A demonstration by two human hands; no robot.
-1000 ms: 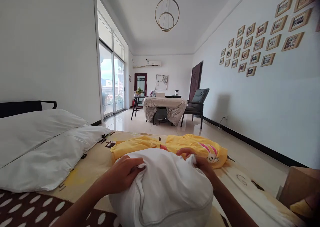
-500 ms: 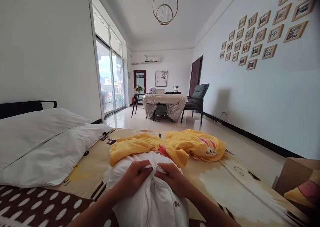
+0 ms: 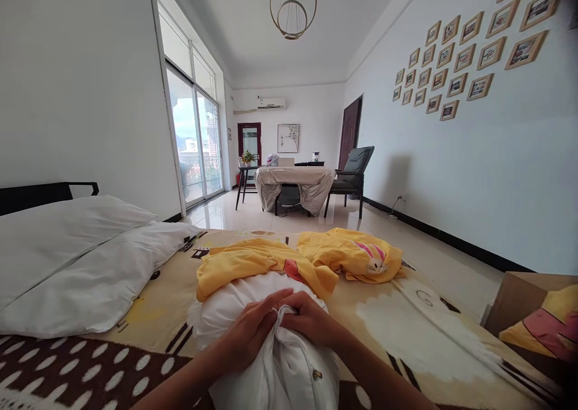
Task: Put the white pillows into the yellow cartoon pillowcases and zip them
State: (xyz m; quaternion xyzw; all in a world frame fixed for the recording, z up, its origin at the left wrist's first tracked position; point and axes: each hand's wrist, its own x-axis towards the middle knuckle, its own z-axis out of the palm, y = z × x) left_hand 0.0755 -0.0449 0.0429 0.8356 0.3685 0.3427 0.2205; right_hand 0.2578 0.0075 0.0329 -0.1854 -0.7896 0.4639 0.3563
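At near centre on the patterned bedding, left hand and right hand meet, fingers pinched on white fabric, seemingly keeping its folds gathered; yellow cloth lies just on the far side.

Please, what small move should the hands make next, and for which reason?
I would probably let the left hand hold the gathered white fabric and lower the right hand to the small dark piece, possibly a zip pull. Both hands meet at the top of the folds, pinching them, while that piece lies lower, untouched, on the right hand's side.
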